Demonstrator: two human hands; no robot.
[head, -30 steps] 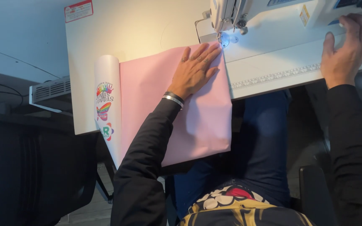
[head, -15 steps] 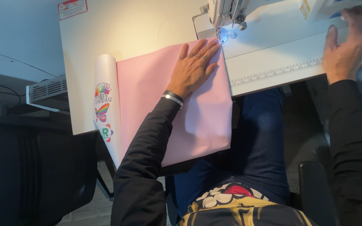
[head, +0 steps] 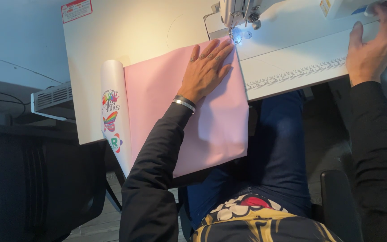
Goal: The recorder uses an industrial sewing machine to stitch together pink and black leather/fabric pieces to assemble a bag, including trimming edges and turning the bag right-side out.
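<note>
Your white sewing table (head: 148, 27) is the landmark: the pink fabric (head: 166, 94) lies across its near edge and hangs over toward your lap. The sewing machine head (head: 236, 11) stands at the table's far side. Your left hand (head: 207, 67) presses flat on the fabric, fingers slightly spread, tips just beside the needle. Your right hand (head: 375, 45) rests at the table's right end, fingers loosely curled.
</note>
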